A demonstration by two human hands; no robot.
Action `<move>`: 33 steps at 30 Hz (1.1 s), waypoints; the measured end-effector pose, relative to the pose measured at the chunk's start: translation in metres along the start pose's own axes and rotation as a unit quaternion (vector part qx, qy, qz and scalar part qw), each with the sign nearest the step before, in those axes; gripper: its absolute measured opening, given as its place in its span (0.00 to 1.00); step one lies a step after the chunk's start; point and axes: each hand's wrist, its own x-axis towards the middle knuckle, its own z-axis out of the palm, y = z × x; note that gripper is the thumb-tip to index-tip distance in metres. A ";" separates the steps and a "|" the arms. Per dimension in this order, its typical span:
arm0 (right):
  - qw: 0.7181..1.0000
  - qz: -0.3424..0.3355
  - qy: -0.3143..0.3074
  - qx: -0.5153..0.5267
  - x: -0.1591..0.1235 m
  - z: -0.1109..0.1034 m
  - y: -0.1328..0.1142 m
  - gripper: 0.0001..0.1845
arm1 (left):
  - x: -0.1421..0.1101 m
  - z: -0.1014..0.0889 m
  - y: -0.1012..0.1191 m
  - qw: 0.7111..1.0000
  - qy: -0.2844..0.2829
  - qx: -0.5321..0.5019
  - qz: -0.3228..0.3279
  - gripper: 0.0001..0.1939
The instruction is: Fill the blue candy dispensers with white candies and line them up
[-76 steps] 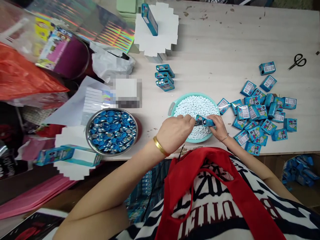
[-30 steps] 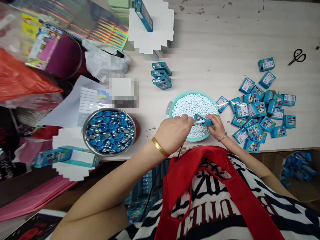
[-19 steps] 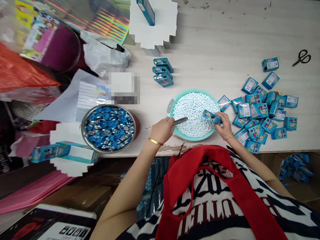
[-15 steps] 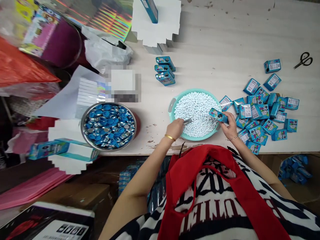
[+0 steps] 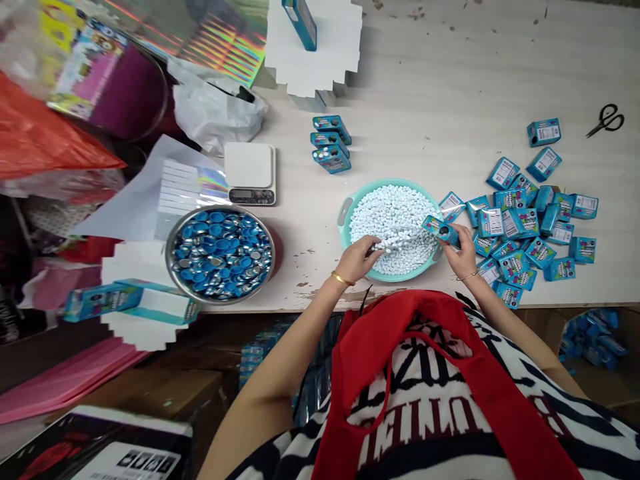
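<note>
A mint-green basin (image 5: 346, 230) on the table holds a heap of small white candies (image 5: 387, 207). At its near left rim my left hand (image 5: 359, 259) is closed on a metal scoop, its bowl hidden under a load of white candies (image 5: 400, 239). My right hand (image 5: 461, 250) grips a small blue candy box (image 5: 440, 230) over the basin's right rim. The box lies tilted, with a dark round hole in its end facing the scoop. Several similar blue boxes (image 5: 515, 223) lie loosely piled just right of that hand.
Left of the basin stands a steel bowl (image 5: 169, 257) of blue and silver caps, with a white kitchen scale (image 5: 250, 167) behind it. Three blue boxes (image 5: 331, 143) stand upright beyond the basin. Black scissors (image 5: 607, 120) lie far right; stacked white card (image 5: 313, 70) is at the back.
The scoop in my left hand has come up loaded with white candies; before, its bare metal showed against the heap. The box in my right hand has shifted slightly right.
</note>
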 end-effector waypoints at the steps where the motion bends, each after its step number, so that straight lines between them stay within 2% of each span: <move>1: 1.000 -0.007 -0.009 -0.005 0.000 0.001 0.000 0.19 | -0.003 -0.011 0.008 1.000 -0.003 0.003 0.012 0.15; 5: 0.998 -0.040 -0.044 -0.011 0.000 0.006 -0.005 0.22 | -0.004 -0.051 0.047 0.998 -0.035 0.041 0.043 0.15; 9: 0.995 -0.057 -0.076 -0.015 -0.001 0.015 -0.010 0.26 | 0.006 -0.079 0.085 0.983 -0.090 0.138 0.079 0.14; 14: 0.993 -0.080 -0.084 -0.009 -0.003 0.024 -0.015 0.26 | 0.015 -0.101 0.140 0.934 -0.166 0.314 0.036 0.10; 19: 0.992 -0.093 -0.081 0.004 -0.006 0.030 -0.017 0.24 | 0.014 -0.111 0.180 0.904 -0.183 0.385 0.035 0.10; 23: 0.992 -0.086 -0.091 0.019 -0.007 0.033 -0.018 0.23 | 0.011 -0.115 0.185 0.895 -0.189 0.400 0.062 0.12; 27: 0.991 -0.071 -0.106 0.046 -0.007 0.034 -0.019 0.24 | 0.004 -0.124 0.172 0.898 -0.185 0.391 0.075 0.12; 31: 0.988 -0.061 -0.107 0.089 -0.008 0.035 -0.023 0.22 | 0.003 -0.124 0.144 0.946 -0.129 0.284 0.085 0.12; 33: 0.985 -0.052 -0.110 0.120 -0.008 0.037 -0.029 0.21 | 0.010 -0.111 0.128 0.967 -0.104 0.201 0.114 0.20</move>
